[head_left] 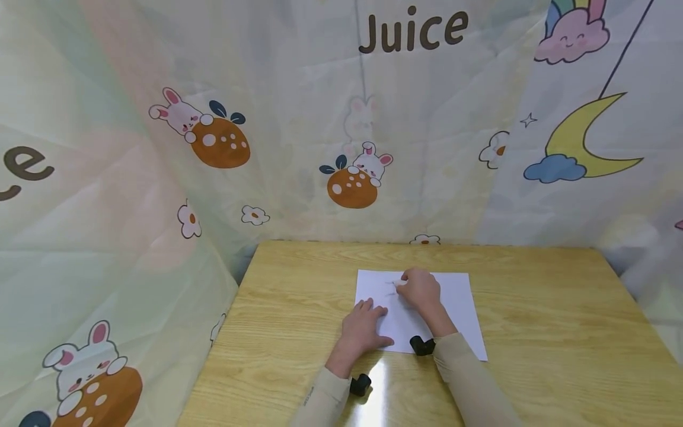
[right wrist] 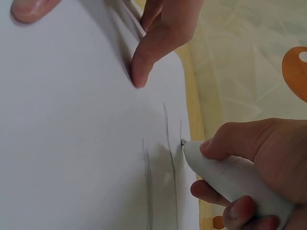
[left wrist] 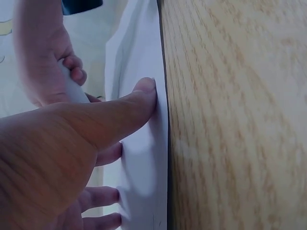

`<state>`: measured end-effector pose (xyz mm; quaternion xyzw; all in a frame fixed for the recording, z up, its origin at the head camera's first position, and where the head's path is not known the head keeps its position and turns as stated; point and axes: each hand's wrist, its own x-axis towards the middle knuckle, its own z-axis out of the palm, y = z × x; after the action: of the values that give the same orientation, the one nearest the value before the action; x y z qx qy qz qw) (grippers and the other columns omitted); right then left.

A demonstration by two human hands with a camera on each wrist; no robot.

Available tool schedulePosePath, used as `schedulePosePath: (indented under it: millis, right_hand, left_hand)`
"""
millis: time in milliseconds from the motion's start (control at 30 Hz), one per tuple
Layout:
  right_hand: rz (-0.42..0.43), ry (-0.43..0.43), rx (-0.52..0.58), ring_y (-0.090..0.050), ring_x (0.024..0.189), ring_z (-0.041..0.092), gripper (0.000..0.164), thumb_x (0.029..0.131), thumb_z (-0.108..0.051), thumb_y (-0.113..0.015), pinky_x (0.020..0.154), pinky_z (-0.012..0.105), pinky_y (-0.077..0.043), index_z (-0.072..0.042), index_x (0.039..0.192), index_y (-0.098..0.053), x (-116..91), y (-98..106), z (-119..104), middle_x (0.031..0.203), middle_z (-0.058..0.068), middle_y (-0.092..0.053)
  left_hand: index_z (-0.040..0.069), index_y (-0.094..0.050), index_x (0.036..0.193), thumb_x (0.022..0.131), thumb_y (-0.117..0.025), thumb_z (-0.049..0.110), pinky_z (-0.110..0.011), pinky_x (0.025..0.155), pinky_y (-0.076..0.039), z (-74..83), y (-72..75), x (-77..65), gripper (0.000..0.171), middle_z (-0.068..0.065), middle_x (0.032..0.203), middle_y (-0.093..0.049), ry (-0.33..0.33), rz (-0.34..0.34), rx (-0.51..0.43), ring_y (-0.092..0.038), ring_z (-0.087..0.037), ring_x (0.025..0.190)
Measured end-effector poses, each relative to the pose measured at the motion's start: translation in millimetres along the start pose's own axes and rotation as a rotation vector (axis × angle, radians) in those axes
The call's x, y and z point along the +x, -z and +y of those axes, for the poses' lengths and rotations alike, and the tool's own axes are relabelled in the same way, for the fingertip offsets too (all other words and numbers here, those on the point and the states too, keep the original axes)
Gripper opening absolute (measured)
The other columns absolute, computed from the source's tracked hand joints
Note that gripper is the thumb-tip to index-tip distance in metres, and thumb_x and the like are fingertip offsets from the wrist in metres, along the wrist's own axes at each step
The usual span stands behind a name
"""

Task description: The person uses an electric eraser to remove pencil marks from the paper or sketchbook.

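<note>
A sheet of white paper (head_left: pixel 456 308) lies on the wooden table. My right hand (head_left: pixel 421 290) grips a thick white pen (right wrist: pixel 230 175) near the sheet's far edge, its small tip touching the paper in the right wrist view. Beside the tip run several thin grey lines (right wrist: pixel 173 177). With fingers spread, my left hand (head_left: pixel 361 326) rests on the sheet's left part. In the left wrist view its thumb (left wrist: pixel 136 103) lies on the paper close to the edge, and the pen (left wrist: pixel 73 85) shows behind it in the right hand.
The wooden table (head_left: pixel 555 332) stretches out on both sides of the paper. Behind and to the left hangs a printed cloth (head_left: pixel 288 118) with rabbits, a moon and lettering. A black wrist mount (head_left: pixel 360 385) sits by the left cuff, another (head_left: pixel 421 346) by the right.
</note>
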<state>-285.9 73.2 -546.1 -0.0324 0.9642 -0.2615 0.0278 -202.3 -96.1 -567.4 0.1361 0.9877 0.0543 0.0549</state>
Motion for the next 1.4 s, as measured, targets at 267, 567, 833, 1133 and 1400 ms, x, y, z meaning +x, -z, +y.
schedulePosePath:
  millis: [267, 567, 833, 1133, 1400]
  right_hand:
    - [-0.004, -0.002, 0.007, -0.061, 0.068, 0.022, 0.026, 0.079, -0.024, -0.075, 0.056, 0.042, -0.052, -0.005, 0.098, -0.075, -1.3, 0.0, 0.3, 0.096, 0.011, -0.071]
    - [-0.017, -0.010, 0.010, -0.060, 0.066, 0.021, 0.025, 0.078, -0.022, -0.074, 0.056, 0.041, -0.052, -0.005, 0.096, -0.075, -0.6, -4.6, -1.4, 0.094, 0.010, -0.071]
    - [-0.035, -0.018, 0.011, -0.060, 0.068, 0.022, 0.029, 0.080, -0.023, -0.074, 0.059, 0.042, -0.052, -0.004, 0.101, -0.074, 0.3, -2.5, -2.7, 0.097, 0.012, -0.071]
    - [-0.034, -0.006, 0.020, -0.058, 0.064, 0.019, 0.026, 0.079, -0.022, -0.073, 0.055, 0.039, -0.051, -0.005, 0.098, -0.075, 1.6, -1.0, -2.3, 0.095, 0.009, -0.071]
    - [-0.045, -0.016, 0.020, -0.058, 0.066, 0.021, 0.026, 0.079, -0.022, -0.074, 0.057, 0.040, -0.051, -0.004, 0.098, -0.075, 2.5, 2.2, -4.5, 0.094, 0.009, -0.071]
  left_hand:
    - [0.030, -0.062, 0.129, 0.069, -0.077, 0.063, -0.043, 0.094, -0.048, -0.2, 0.9, 0.0, 0.070, -0.010, 0.141, -0.049, 0.001, 0.006, 0.001, -0.044, -0.030, 0.130]
    - [0.028, -0.062, 0.130, 0.071, -0.076, 0.063, -0.042, 0.095, -0.046, -3.2, 0.9, -2.8, 0.070, -0.011, 0.141, -0.049, -0.008, 0.001, 0.003, -0.043, -0.030, 0.130]
    - [0.029, -0.062, 0.130, 0.071, -0.076, 0.063, -0.042, 0.097, -0.045, -3.8, 1.0, -0.6, 0.070, -0.010, 0.141, -0.049, -0.004, 0.010, -0.002, -0.043, -0.029, 0.131]
    - [0.029, -0.062, 0.129, 0.070, -0.076, 0.062, -0.041, 0.096, -0.046, -2.8, -0.4, -1.4, 0.069, -0.010, 0.141, -0.049, -0.012, 0.014, -0.013, -0.044, -0.029, 0.130]
    - [0.030, -0.061, 0.131, 0.071, -0.075, 0.064, -0.041, 0.097, -0.045, -4.3, -4.5, 2.8, 0.071, -0.009, 0.142, -0.048, -0.008, 0.011, 0.003, -0.042, -0.029, 0.131]
